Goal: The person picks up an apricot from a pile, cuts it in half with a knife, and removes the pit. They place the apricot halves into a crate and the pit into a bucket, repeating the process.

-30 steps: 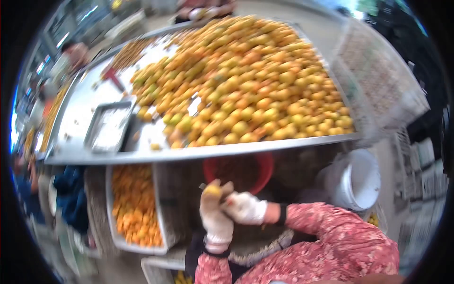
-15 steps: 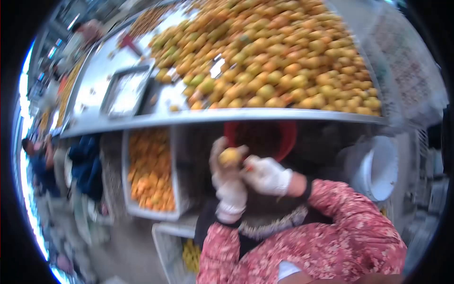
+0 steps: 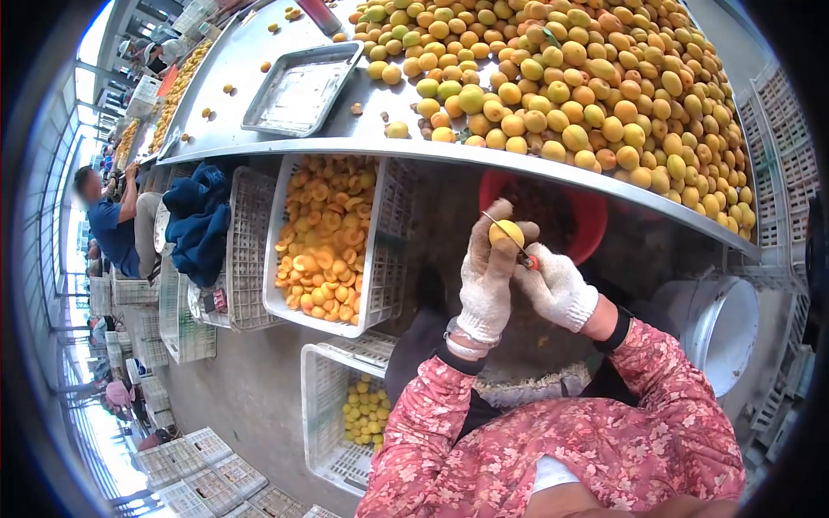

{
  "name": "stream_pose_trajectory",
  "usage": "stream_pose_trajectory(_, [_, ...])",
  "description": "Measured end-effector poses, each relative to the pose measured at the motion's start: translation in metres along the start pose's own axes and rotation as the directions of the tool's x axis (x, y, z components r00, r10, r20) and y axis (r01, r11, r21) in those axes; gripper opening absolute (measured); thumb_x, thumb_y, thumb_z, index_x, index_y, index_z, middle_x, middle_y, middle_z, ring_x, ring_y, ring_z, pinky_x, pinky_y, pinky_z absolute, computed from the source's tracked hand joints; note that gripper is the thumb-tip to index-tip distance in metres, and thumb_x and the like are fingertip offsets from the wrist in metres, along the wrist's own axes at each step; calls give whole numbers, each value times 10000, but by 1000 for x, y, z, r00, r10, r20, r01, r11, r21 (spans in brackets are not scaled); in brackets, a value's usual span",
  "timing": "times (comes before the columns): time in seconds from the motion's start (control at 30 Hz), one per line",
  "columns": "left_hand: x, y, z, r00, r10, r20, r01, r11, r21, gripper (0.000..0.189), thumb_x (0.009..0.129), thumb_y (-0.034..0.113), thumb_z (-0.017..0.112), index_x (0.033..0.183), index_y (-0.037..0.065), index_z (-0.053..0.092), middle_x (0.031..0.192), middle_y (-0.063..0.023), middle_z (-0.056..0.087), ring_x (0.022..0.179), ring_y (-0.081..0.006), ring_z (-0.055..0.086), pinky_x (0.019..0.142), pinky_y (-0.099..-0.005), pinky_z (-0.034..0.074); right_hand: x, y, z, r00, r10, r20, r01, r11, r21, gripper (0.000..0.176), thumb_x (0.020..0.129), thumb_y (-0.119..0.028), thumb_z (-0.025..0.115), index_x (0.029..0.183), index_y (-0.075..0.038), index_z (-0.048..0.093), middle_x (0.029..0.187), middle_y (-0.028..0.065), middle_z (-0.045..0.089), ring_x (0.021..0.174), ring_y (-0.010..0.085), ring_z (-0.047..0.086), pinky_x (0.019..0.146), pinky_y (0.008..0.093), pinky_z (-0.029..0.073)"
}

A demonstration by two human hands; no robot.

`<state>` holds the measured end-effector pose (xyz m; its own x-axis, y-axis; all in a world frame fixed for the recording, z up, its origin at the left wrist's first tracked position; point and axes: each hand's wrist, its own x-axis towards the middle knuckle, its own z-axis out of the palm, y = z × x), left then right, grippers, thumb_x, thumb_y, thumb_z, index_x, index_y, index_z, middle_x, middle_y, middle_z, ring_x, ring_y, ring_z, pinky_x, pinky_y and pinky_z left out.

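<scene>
In its white glove, my left hand (image 3: 485, 285) holds a yellow apricot (image 3: 506, 234) upright between fingers and thumb. My gloved right hand (image 3: 554, 289) grips a small knife by its red handle (image 3: 533, 262), with the metal end against the apricot's lower side. Both hands are close together over a red tub (image 3: 591, 216), below the edge of a metal table (image 3: 406, 148). On the table lies a large heap of whole apricots (image 3: 596, 95). To the left of my hands, a white crate (image 3: 275, 289) holds halved apricots (image 3: 324, 246).
A metal tray (image 3: 302, 89) and a red cylinder (image 3: 319, 15) are on the table. Below stands a crate (image 3: 321, 432) with yellow-green fruit. At right is a white bucket (image 3: 730, 337). A person in blue (image 3: 117, 229) sits at far left, near dark blue cloth (image 3: 197, 224).
The view has turned, so the table and crates appear shifted and are sharper. Both hands appear farther right and slightly higher, still on the fruit and the knife.
</scene>
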<state>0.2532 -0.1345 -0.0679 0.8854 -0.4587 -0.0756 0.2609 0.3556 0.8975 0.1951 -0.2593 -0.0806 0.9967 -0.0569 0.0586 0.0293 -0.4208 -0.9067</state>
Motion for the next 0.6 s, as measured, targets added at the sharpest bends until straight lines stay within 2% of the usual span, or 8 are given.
stream_pose_trajectory(0.03, [1,-4,-1,1000,1,-1,-1,1000,0,625,941,548,539,1308,44,501,1129,-133,660,1104,-232,590,966,-341,457,0,3,3,997,-68,-36,67,998,-14,248,933,-234,610,1050,-28,535,743,201,639,705,401,647,604,427,506])
stream_pose_trajectory(0.13, [3,-15,-5,967,-249,57,245,837,-489,698,925,649,460,1266,42,515,1117,-135,664,1102,-239,584,957,-338,453,-3,8,12,999,21,-47,-23,998,-59,260,932,-248,610,1051,-26,545,757,201,646,719,396,652,610,428,513])
stream_pose_trajectory(0.2, [2,-14,-6,963,-266,41,258,866,-428,744,915,699,397,1235,39,521,1140,-149,654,1092,-243,585,954,-338,449,-3,7,11,999,51,-13,-52,994,-92,244,940,-228,593,1063,-23,546,762,192,643,711,374,658,613,399,512])
stream_pose_trajectory(0.27, [3,-10,-1,969,-248,-12,221,885,-410,719,930,672,409,1245,35,517,1173,-160,640,1093,-234,584,954,-338,449,-3,0,9,1000,15,-5,-14,989,145,254,945,-200,575,1119,-18,541,767,182,633,693,341,656,617,371,504])
stream_pose_trajectory(0.33, [5,-8,-2,987,54,-149,-49,998,37,698,936,653,428,1251,36,514,1195,-164,625,1111,-235,579,965,-347,450,-3,-2,4,997,48,54,-54,990,133,276,946,-186,567,1165,-22,532,774,176,632,690,329,654,623,360,503])
stream_pose_trajectory(0.4, [3,0,-12,998,16,-69,-11,997,70,677,935,637,456,1232,32,518,1192,-165,618,1147,-239,565,989,-361,444,-1,-2,5,991,82,109,-96,988,123,304,947,-173,559,1211,-25,523,780,170,631,687,317,652,630,350,501])
stream_pose_trajectory(0.5, [0,-8,-11,954,-299,38,274,808,-521,666,933,639,455,1176,23,525,1184,-187,602,1188,-287,544,1022,-406,435,1,9,8,999,11,42,-10,1000,-27,400,938,-197,590,1301,-59,496,832,173,664,771,336,687,664,364,521])
stream_pose_trajectory(0.6, [0,-8,-10,942,-335,14,286,783,-552,617,974,581,443,1206,15,524,1181,-207,611,1096,-271,598,983,-380,454,1,13,10,995,69,68,-70,997,20,449,924,-223,615,1321,-62,481,853,184,670,795,345,690,673,389,528])
